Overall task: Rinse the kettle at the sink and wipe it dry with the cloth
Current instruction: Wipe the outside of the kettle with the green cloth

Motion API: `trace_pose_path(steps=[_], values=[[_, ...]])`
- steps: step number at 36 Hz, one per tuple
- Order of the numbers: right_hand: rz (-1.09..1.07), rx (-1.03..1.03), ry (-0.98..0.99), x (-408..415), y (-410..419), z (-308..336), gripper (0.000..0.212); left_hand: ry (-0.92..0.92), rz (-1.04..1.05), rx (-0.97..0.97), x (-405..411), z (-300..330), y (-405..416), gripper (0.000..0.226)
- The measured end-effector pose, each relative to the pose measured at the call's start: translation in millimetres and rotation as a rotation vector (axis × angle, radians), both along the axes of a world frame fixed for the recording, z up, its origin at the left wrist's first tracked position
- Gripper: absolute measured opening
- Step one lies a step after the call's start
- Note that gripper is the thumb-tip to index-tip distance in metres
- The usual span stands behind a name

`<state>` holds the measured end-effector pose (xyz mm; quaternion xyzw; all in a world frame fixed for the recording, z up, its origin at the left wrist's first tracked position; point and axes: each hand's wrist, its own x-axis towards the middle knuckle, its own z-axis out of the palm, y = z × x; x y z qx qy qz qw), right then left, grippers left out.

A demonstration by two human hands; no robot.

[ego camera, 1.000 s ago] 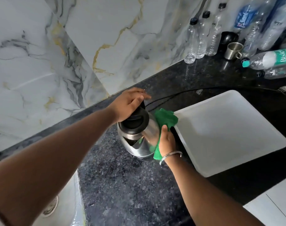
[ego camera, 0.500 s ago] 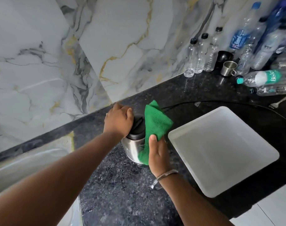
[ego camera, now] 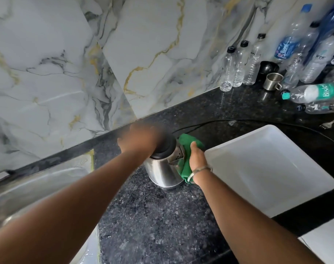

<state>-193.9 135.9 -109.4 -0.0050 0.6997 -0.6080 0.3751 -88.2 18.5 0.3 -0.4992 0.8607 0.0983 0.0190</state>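
Centrally in the frame, a steel kettle stands upright on the dark counter, sink at lower left. Left hand, blurred, covers its black lid; right hand presses a green cloth against the kettle's right flank, beside the spout.

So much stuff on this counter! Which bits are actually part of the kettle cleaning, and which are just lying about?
Part of the job:
steel kettle
green cloth, pressed to the kettle by the right hand
left hand, on the kettle's lid
sink

Just lying about:
white tray
plastic bottles
steel cup
fork
black cable
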Motion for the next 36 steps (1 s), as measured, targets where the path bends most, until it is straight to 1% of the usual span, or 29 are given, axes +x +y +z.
trace_pose_path(steps=[2,4,6,8,10,11,12,14,18,21,23,25,27,29,31,33,36], values=[[-0.122,-0.159,0.001,13,12,12,0.047,-0.139,0.032,-0.024,8,3,-3,0.069],[-0.222,-0.296,0.006,25,29,23,0.041,-0.238,0.017,-0.054,17,4,-10,0.083],[-0.266,-0.395,0.0,33,43,35,0.048,-0.265,-0.02,-0.086,19,8,-18,0.095],[-0.263,-0.459,-0.003,36,47,45,0.062,-0.228,-0.128,-0.108,17,10,-26,0.104],[-0.204,-0.458,0.027,39,41,49,0.072,-0.117,-0.357,-0.066,12,11,-30,0.103],[-0.168,-0.438,0.059,42,35,50,0.07,-0.054,-0.487,-0.016,9,10,-30,0.099],[-0.136,-0.416,0.092,45,30,48,0.064,-0.012,-0.594,0.033,6,8,-29,0.096],[-0.119,-0.377,0.141,51,18,38,0.05,0.007,-0.695,0.084,2,2,-26,0.09],[-0.21,-0.323,0.217,61,3,18,0.038,0.056,-0.655,0.074,3,-7,-21,0.093],[-0.256,-0.286,0.269,60,-3,3,0.04,0.065,-0.584,0.056,5,-10,-21,0.089],[-0.261,-0.24,0.203,52,-4,-13,0.037,0.062,-0.552,0.041,3,-12,-21,0.088],[-0.215,-0.161,0.144,42,-2,-29,0.04,0.062,-0.509,0.019,2,-14,-21,0.088],[-0.157,-0.085,0.128,32,-1,-36,0.042,0.061,-0.425,-0.003,1,-14,-19,0.09],[-0.11,-0.017,0.115,23,-1,-32,0.042,0.056,-0.337,-0.016,0,-14,-15,0.096],[-0.079,0.004,0.064,14,-1,-23,0.044,0.055,-0.269,0.0,1,-14,-11,0.1],[-0.128,-0.022,0.027,8,6,-11,0.043,0.047,-0.21,0.027,2,-14,-8,0.096],[-0.185,-0.086,0.094,13,27,16,0.043,0.052,-0.159,0.064,2,-15,-8,0.089]])
